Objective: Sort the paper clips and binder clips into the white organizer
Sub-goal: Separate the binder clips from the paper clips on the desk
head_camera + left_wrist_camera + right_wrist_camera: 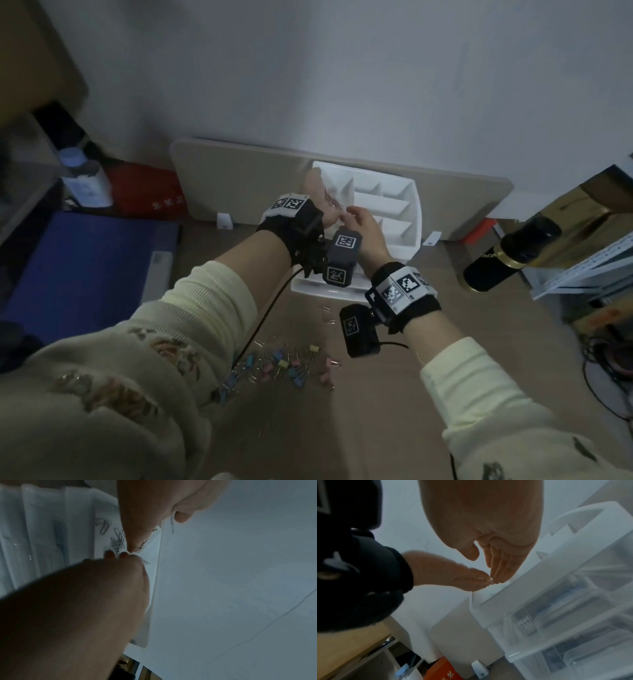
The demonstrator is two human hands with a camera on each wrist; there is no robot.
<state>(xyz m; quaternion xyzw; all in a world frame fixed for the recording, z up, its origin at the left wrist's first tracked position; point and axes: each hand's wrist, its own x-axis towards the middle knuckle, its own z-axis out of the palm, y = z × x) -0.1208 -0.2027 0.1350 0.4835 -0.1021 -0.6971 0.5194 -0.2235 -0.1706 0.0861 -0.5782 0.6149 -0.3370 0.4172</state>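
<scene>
The white organizer (416, 219) stands at the back of the table, against a beige board. Over its left compartment my left hand (318, 195) lies palm up, with a small bunch of metal paper clips (330, 200) on it. My right hand (363, 226) reaches over with straight fingers, whose tips touch those clips at the palm's edge; the thumb stays apart. The left wrist view shows several paper clips (116, 540) lying inside that compartment below both hands. Coloured binder clips (287, 365) lie in a loose pile on the table near me.
A few stray paper clips (327, 313) lie in front of the organizer. A black bottle with gold trim (510, 253) lies at the right beside cardboard boxes (599, 212). At the left are a blue mat (78, 267), a white bottle (85, 178) and a red package (147, 192).
</scene>
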